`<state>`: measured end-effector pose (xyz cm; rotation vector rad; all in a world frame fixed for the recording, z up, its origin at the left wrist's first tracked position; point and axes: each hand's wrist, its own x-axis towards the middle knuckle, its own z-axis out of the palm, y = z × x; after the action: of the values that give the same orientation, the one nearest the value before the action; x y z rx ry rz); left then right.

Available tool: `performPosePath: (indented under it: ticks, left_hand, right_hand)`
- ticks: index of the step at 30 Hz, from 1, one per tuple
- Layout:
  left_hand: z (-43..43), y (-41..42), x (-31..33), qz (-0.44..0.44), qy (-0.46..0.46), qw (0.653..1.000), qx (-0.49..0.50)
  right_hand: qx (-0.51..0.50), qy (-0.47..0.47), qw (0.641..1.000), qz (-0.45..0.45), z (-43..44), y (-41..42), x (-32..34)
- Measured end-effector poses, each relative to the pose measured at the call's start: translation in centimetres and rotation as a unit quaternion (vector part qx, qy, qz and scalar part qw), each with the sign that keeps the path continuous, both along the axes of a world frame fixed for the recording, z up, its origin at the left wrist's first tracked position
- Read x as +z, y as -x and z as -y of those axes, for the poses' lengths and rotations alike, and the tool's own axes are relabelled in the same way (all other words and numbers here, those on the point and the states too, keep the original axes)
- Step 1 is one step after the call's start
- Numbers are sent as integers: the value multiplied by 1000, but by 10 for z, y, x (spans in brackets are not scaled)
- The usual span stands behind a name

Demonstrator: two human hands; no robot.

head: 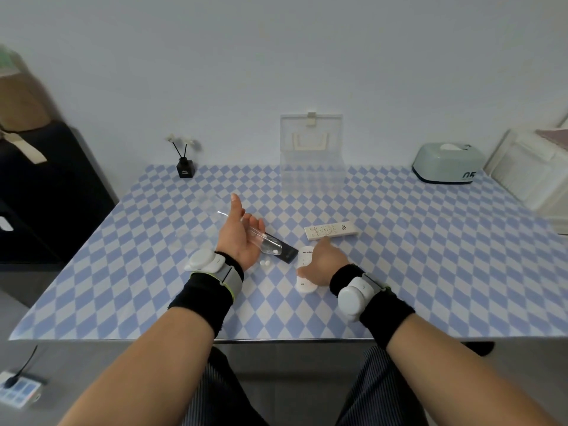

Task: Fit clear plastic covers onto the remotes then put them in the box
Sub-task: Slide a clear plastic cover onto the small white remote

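Nearest the counter [123,272] edge, the right hand [322,265] lay flat over a small white remote [304,272], fingers loose on it, not really clenched. Just left of that remote, the left hand [239,238] was palm-up, pinching a clear cover [264,241] over a black remote [284,252]. That cover looked thin, floppy and slick, so I'd hold it by the open end and slide the stiff, light remote in by its sides. Behind the white remote sat a longer one [330,230], uncovered. Further back stood the clear box [311,167], lid up.
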<state>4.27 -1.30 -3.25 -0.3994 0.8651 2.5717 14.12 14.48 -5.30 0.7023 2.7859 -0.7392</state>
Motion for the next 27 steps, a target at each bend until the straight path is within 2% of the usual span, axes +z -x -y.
performPosePath:
  ticks: [4, 7, 8, 11, 15, 20, 23, 27]
  left_hand:
    - [1, 1, 0, 1, -2, 1000, 1]
    - [2, 2, 3, 5, -6, 1000, 4]
    - [2, 2, 4, 6, -7, 1000, 6]
    - [2, 3, 7, 15, -15, 1000, 13]
    - [-1, 3, 9, 23, -27, 999, 10]
    - [1, 5, 7, 17, -68, 998, 3]
    - [4, 7, 7, 13, -84, 996, -6]
    - [5, 9, 6, 13, -102, 995, 1]
  right_hand:
    - [1, 67, 998, 14, -13, 1, -2]
    - [-2, 109, 993, -44, -23, 0, -1]
    - [-21, 150, 986, -72, -26, 0, 0]
    - [-92, 365, 917, -135, -31, 0, 10]
    - [-6, 471, 869, -149, -27, -3, 18]
    - [72, 538, 837, -63, -21, -7, 23]
    - [78, 538, 839, -20, -20, -10, 21]
    - [69, 540, 839, -12, -18, -10, 19]
